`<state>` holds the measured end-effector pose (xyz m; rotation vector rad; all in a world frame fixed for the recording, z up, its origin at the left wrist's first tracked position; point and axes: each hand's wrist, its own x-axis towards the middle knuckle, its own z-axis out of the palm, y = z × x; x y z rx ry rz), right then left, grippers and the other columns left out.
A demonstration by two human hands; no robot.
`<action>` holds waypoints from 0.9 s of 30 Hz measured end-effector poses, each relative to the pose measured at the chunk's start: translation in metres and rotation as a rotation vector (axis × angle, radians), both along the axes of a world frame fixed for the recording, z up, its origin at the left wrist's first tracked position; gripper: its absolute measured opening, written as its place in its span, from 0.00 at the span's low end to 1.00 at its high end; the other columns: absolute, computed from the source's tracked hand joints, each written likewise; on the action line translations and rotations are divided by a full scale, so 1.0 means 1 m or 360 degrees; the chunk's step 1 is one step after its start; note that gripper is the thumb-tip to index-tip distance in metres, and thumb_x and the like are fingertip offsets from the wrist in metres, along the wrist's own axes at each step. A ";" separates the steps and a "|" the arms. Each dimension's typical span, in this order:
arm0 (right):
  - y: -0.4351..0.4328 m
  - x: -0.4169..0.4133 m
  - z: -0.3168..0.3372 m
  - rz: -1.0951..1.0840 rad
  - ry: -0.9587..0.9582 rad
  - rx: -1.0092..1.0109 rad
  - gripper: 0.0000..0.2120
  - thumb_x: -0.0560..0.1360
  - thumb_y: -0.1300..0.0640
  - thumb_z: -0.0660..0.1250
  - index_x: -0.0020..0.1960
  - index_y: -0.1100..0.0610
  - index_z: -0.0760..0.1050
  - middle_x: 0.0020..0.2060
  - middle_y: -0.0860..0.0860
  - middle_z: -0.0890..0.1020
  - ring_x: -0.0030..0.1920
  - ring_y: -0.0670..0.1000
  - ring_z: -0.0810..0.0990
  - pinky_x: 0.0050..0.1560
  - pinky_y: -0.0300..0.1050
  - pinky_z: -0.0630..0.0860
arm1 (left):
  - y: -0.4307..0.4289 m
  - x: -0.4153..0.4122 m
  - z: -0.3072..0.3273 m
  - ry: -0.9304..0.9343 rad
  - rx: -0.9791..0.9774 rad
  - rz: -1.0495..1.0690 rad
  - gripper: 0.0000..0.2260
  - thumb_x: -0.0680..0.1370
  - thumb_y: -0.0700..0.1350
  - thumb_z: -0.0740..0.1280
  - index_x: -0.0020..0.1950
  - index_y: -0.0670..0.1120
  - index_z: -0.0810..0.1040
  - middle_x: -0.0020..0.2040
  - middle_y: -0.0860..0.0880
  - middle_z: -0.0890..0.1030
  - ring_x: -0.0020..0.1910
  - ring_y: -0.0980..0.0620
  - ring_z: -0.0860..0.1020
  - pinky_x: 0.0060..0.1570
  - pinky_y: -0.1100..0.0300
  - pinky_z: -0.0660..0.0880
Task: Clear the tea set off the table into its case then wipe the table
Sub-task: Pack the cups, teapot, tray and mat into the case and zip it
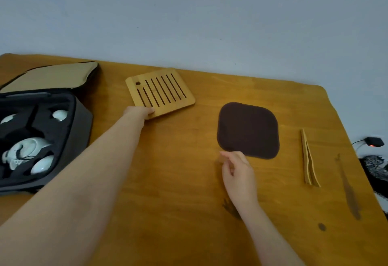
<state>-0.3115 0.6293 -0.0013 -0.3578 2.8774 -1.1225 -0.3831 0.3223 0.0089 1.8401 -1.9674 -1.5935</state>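
L hand fingers clamped on near corner of slatted square bamboo tray; open black padded case left of them. R hand fingers loosely curled, empty, just short of dark-brown rounded cloth.

Free table between tray and cloth

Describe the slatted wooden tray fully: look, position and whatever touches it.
The wooden tray is a pale, bamboo-like square with rounded corners. Long parallel slots are cut through its top, and there is one small round hole near its far-left corner. It seems to lie flat on the table, askew to the table's edge, on the far side between the open case and the brown cloth, touching neither. Nothing lies on it. The left hand grips its near corner, thumb on top.
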 end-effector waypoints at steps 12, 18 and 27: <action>-0.072 0.023 0.037 -0.0276 -0.0168 -0.0341 0.19 0.81 0.55 0.60 0.71 0.50 0.68 0.60 0.47 0.74 0.57 0.45 0.75 0.58 0.45 0.76 | 0.013 0.090 0.049 0.0750 0.0254 0.0140 0.17 0.76 0.38 0.70 0.62 0.45 0.70 0.57 0.44 0.77 0.55 0.46 0.79 0.48 0.56 0.81; -0.131 0.042 0.063 -0.0529 -0.0640 -0.0876 0.26 0.79 0.42 0.59 0.75 0.49 0.61 0.66 0.51 0.73 0.61 0.51 0.75 0.61 0.54 0.75 | -0.013 0.197 0.086 0.0986 0.0185 0.0074 0.12 0.77 0.41 0.69 0.57 0.47 0.71 0.50 0.48 0.81 0.48 0.52 0.82 0.41 0.63 0.80; -0.269 0.111 0.078 -0.0147 -0.0650 -0.0708 0.14 0.79 0.56 0.65 0.64 0.57 0.75 0.48 0.50 0.81 0.46 0.48 0.79 0.49 0.50 0.80 | -0.126 0.302 0.100 0.0898 -0.0190 -0.0021 0.11 0.78 0.43 0.68 0.58 0.49 0.71 0.44 0.54 0.83 0.44 0.57 0.82 0.41 0.63 0.78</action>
